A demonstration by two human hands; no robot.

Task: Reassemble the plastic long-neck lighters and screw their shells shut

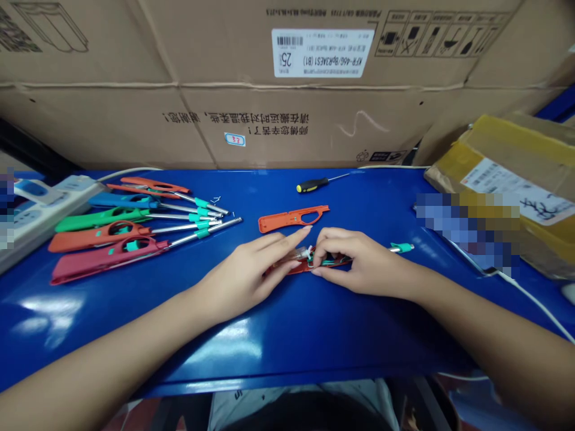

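An opened orange long-neck lighter (296, 269) lies on the blue table, its inner parts exposed and its metal tube pointing right. My left hand (257, 263) closes over its handle end around a clear fuel tank (300, 254), index finger stretched out. The fingers of my right hand (354, 260) are bent in a pinch over the middle of the lighter, near a white nozzle piece and thin green wire; the exact part between the fingertips is hidden. Just behind my hands lies the loose orange handle half (294, 219), its hollow side up.
Several assembled lighters (108, 239) fan out at the left, beside a white power strip (40, 212). Small screws (216, 199) lie near their tips. Behind are a screwdriver (314, 185) and a large cardboard box (188, 126). A phone (467, 233) leans against a taped parcel (507, 179) at right.
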